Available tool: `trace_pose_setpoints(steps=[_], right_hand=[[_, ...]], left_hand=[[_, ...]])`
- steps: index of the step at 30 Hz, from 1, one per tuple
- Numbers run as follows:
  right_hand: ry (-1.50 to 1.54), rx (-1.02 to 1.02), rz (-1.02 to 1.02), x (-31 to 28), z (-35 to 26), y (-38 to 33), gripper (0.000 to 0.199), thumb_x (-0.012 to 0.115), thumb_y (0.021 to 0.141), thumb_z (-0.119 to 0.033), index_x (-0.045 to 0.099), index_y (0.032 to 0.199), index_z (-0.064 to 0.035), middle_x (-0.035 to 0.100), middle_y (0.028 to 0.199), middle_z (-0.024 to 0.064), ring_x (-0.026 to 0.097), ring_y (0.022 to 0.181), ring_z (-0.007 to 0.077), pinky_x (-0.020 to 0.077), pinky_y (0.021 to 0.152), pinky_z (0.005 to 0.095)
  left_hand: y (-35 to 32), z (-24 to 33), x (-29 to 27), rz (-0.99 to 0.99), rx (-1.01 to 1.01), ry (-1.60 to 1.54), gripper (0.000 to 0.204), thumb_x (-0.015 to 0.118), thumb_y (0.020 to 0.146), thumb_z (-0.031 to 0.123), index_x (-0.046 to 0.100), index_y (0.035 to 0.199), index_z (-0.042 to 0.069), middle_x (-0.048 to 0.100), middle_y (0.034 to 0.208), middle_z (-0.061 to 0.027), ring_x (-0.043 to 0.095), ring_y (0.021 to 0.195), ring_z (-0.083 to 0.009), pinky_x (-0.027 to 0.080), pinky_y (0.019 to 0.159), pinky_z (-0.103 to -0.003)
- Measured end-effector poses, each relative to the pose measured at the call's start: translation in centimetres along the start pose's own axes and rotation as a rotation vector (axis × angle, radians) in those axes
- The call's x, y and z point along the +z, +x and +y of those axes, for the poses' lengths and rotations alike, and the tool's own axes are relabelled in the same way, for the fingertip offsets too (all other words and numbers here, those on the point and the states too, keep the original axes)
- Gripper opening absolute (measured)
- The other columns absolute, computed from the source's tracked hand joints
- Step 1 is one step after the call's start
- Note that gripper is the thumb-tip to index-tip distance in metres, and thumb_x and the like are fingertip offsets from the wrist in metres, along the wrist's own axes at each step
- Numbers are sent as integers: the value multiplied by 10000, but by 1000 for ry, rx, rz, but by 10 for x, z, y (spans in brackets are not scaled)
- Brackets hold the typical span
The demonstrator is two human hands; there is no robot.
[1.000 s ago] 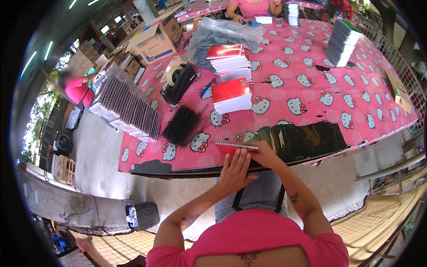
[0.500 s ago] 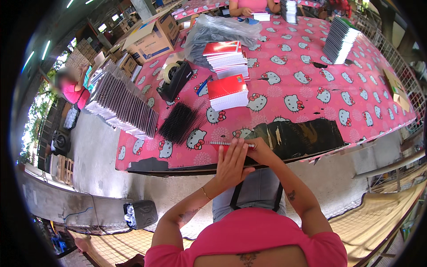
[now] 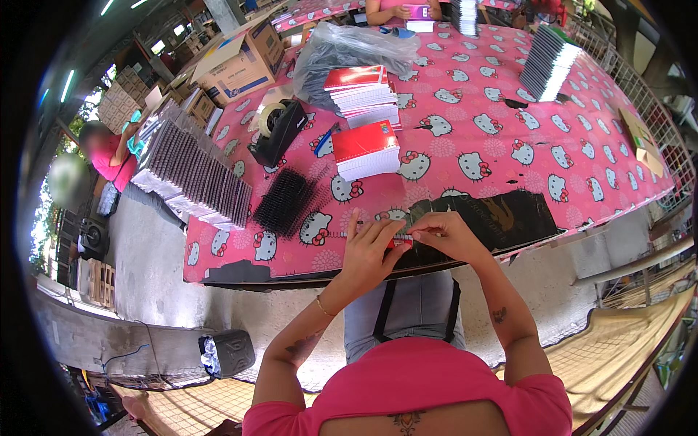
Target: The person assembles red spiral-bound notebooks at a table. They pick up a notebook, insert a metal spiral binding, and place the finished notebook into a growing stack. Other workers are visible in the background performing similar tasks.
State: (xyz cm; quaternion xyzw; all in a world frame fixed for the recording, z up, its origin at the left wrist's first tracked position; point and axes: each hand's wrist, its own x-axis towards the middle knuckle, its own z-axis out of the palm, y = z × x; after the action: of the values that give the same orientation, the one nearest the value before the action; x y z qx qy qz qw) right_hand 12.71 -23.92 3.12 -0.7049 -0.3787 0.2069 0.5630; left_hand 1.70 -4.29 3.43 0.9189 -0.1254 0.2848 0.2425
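Observation:
At the table's near edge I have a small red notebook (image 3: 400,243) standing with its binding edge up, mostly covered by my fingers. My left hand (image 3: 366,251) is closed over it, thumb on the near side. The right hand (image 3: 449,237) pinches at the right end of the binding edge, where a spiral strip seems to run; its detail is too small to tell. Left of my hands lies a heap of black binding coils (image 3: 282,203). Beyond them sits a stack of red-covered notebooks (image 3: 366,149), with another red stack (image 3: 360,97) behind it.
A black tape dispenser (image 3: 280,134) and a blue tool (image 3: 326,139) lie left of the red stacks. Tall notebook piles stand at the left edge (image 3: 193,171) and far right (image 3: 549,64). Grey plastic (image 3: 313,65) and a carton (image 3: 243,62) are behind. Other people work beyond the table.
My right hand has lifted from behind the notebook to pinch at the binding's right end. My left fingers have spread and shifted slightly left. The person across now holds a purple item.

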Motion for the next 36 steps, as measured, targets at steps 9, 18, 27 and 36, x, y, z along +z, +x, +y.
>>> trace_pose_setpoints(steps=[9,18,27,36], right_hand=[[139,-26,-125,-7,4,12,126,737,848,-46,700,956,6,673,875,51,631,791,102,515,712,253],[-268,-258,140,22,3,12,177,703,807,-20,595,947,-4,644,875,111,659,750,203,532,688,307],[-181,-140,14,0,-11,3,153,744,830,-89,640,916,-16,663,797,114,678,763,219,532,689,331],[-354,-223,306,30,3,13,235,757,773,-123,541,764,-31,602,708,95,601,646,299,475,594,375]], left_hand=[[-2,-5,0,-14,34,-38,221,738,833,136,678,1036,73,689,954,-62,630,885,-249,410,949,-443],[3,5,-3,-17,28,25,226,754,813,123,673,1011,51,657,907,-77,614,850,-272,430,781,-407],[8,-10,-6,-73,86,-80,222,751,821,118,659,1010,48,657,909,-94,612,829,-285,433,761,-405],[13,-2,-2,-24,127,-7,260,728,792,51,649,1040,48,651,921,-90,609,854,-283,434,773,-404]])
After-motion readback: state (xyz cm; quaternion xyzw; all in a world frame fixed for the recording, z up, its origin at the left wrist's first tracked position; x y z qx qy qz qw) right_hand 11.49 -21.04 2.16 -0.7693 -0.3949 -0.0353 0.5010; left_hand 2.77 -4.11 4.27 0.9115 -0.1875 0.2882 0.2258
